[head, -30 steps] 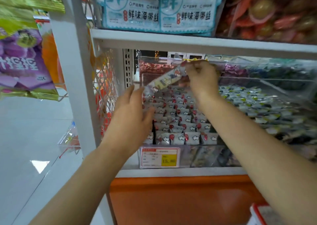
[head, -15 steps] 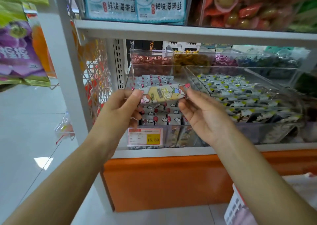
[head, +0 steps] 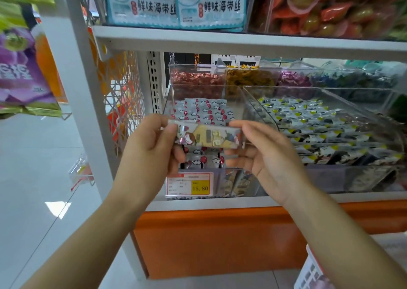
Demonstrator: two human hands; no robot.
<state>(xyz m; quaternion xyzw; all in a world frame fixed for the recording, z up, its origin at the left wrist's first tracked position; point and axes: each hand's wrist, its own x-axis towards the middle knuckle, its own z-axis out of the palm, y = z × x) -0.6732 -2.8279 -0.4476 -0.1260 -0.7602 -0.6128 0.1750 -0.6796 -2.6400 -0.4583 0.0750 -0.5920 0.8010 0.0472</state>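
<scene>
Before candy bin (head: 233, 94): snack packet (head: 207, 135) pinched between both hands' fingers (head: 170, 132) (level).

The left hand (head: 152, 150) and right hand (head: 266, 156) were bare, nails short and plain; the left forearm (head: 92, 229) and right forearm (head: 339, 229) were uncovered.

The left hand (head: 149, 147) and right hand (head: 262, 154) are pinching a snack packet (head: 207, 135) level, one at each end, before a clear bin (head: 233, 94).

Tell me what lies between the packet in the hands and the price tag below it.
In the head view, small silver-and-red wrapped sweets in a clear bin lie between the packet and the price tag.
</scene>
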